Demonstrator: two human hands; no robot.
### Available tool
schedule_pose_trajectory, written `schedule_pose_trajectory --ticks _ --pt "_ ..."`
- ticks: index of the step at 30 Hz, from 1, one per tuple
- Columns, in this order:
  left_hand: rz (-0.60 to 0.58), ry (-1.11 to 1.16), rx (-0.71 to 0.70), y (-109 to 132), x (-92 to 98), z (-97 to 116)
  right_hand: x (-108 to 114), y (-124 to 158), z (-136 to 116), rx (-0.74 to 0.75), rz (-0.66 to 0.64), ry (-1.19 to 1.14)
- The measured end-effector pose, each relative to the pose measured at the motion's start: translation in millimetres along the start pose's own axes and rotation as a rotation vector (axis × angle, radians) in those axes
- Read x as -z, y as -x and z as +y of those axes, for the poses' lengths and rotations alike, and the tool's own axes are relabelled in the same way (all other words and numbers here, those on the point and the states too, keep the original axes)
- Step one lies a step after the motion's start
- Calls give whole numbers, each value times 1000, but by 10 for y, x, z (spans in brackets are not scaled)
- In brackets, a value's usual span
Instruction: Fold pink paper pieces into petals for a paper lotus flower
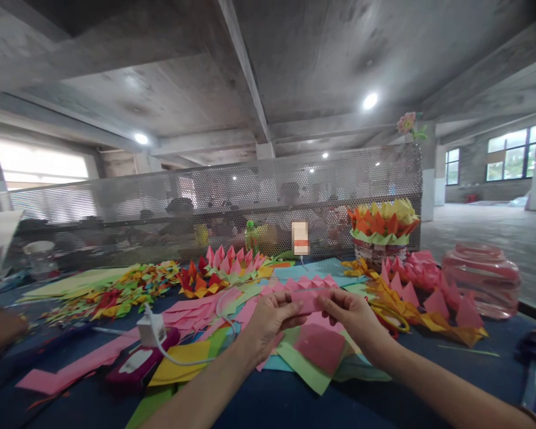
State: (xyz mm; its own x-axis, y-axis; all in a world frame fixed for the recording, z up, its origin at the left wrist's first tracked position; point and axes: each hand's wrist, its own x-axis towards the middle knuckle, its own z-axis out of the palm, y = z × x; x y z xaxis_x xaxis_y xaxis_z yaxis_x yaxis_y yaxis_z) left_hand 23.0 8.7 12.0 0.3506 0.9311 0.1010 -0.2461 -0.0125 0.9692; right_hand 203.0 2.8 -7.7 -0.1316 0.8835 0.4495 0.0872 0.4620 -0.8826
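From where I stood, the slip of pink paper (pixel 310 302) looked plain and small, wider than it was tall. It was held roughly level between the left hand (pixel 272 314) and the right hand (pixel 352 312), an end pinched in each; I couldn't tell whether it was folded.

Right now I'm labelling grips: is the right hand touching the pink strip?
Touching: the head view shows the right hand pinching one end of the pink strip.

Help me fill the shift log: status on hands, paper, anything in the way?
Left hand and right hand both pinching pink paper. Paper held up over green sheet. White cable nearby on the left, clear of paper.
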Motion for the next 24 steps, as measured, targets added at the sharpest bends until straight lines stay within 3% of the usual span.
schedule_pose_trajectory --ticks 16,24 --pt "-70 -223 -39 37 -48 -67 -61 74 -84 38 52 166" --pt "-91 -197 -25 43 -36 -63 -82 122 -139 69 54 203"
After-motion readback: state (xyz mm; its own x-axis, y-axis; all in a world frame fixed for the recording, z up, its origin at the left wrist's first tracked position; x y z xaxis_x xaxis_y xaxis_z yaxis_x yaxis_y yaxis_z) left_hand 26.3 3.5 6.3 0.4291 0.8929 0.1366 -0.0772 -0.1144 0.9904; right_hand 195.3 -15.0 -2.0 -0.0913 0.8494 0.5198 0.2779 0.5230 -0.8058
